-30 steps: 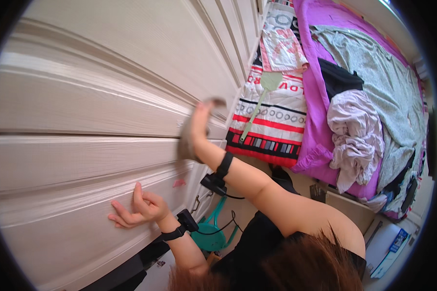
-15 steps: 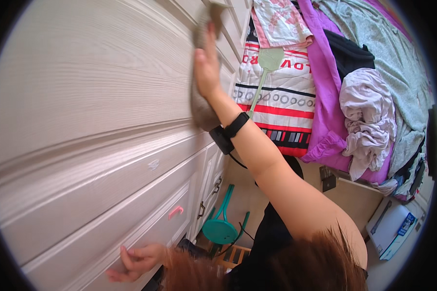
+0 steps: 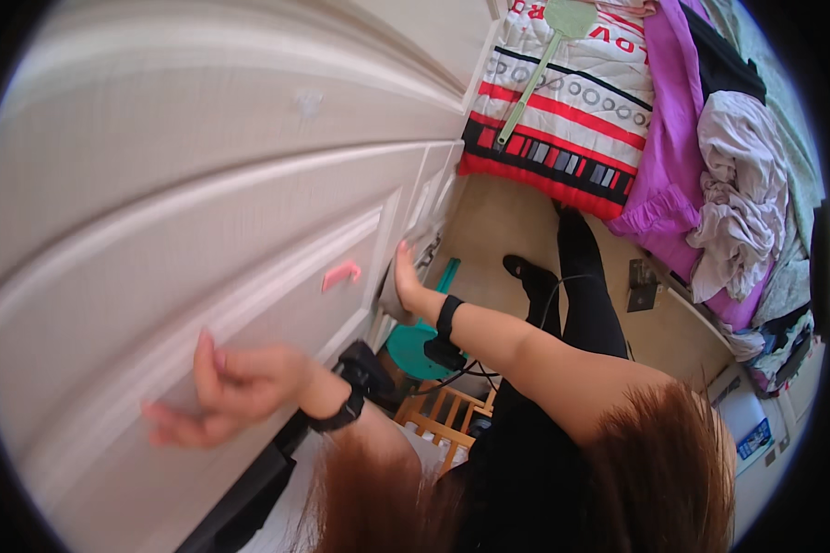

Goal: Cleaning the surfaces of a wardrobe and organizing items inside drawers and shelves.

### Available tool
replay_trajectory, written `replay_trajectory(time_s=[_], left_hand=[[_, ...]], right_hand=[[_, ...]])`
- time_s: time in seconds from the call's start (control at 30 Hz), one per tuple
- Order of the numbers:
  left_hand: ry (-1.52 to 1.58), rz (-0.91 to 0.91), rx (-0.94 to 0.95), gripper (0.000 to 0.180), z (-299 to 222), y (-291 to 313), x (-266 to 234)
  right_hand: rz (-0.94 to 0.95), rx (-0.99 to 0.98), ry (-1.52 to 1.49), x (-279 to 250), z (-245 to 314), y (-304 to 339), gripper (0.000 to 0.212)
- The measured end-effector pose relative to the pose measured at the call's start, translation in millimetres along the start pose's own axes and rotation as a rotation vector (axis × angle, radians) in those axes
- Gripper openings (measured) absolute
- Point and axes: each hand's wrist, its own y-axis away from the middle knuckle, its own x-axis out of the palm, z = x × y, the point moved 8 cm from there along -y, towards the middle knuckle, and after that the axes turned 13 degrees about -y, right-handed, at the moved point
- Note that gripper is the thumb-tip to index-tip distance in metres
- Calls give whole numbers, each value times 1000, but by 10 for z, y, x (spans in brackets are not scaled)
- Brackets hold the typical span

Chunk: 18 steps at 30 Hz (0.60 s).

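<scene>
Right hand (image 3: 409, 279), straight-fingered on grey-brown cloth (image 3: 392, 302): wiping cream panelled wooden door (image 3: 203, 217), we judge; next needs palm pressure. Left hand (image 3: 252, 385): loosely half-curled, empty.

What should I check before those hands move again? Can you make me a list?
1. Cloth with the right hand: ok, the grey cloth shows against its palm.
2. Left hand empty: ok, I see nothing in it, though it is blurred.
3. Left hand off the white door: cannot tell, it is in front of a panel, but a gap doesn't show.
4. Pink hook clear of both hands: ok, neither covers it.
5. Right wrist clear of the teal stool: cannot tell, they overlap in this view.
6. Green fly swatter out of the way: ok, it lies on the striped bedding.
</scene>
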Motion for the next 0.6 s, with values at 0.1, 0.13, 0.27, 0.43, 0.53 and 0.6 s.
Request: replay_trajectory(time_s=[0.1,0.13,0.27,0.43,0.53,0.6], left_hand=[[-30,71,69,17,-44,0,-77],[43,89,46,17,-47,-8,-78],[673,268,-53,17,116,198,-120],[1125,670,-441,14,407,1450,-400],[1161,979,-945,15,665,2532,-566],[1127,988,-1184,15,795,3256,-713]], right_hand=[[14,430,-129,-31,-641,736,70],[68,455,-188,-43,-763,753,69],[162,547,-58,-32,-161,1375,51],[362,368,-65,12,731,1709,43],[319,205,-66,134,1226,1867,43],[282,186,31,143,1390,1869,44]])
